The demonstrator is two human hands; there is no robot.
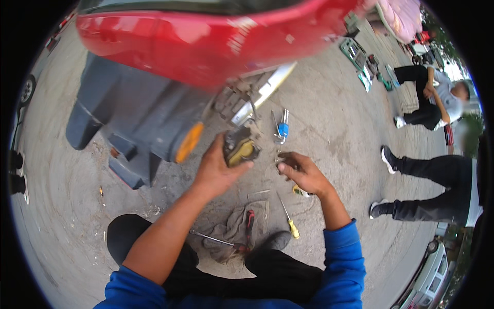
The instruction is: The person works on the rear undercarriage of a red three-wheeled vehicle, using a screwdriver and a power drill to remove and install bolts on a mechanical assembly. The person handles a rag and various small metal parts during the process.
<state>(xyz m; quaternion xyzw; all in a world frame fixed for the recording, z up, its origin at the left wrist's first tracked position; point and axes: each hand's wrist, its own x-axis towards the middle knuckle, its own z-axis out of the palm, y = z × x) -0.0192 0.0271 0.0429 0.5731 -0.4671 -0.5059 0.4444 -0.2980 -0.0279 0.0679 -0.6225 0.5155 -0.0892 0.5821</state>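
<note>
Work looks partway along, judging by how things lie. Left hand (213, 164) has its fingers clamped around a dark mechanical part (242, 148) with a brownish-yellow middle, held above the ground just below the wheel (266, 93). Whether this part is fully detached, or joined by the dark hose (253, 109) near it, I cannot tell. Right hand (304, 173) is just beside it, fingers curled close together; whether they pinch something small is too blurred to tell. Red bodywork (164, 44), grey plastic panel (136, 92) and orange reflector (189, 142) are all in place. Refitting the part, if it is off, seems undone. Tools also lie about: the blue-handled key set (284, 127), the yellow screwdriver (293, 228) and, on the rag (221, 232), the red-and-black handle (250, 222). Packing up is clearly not done.
</note>
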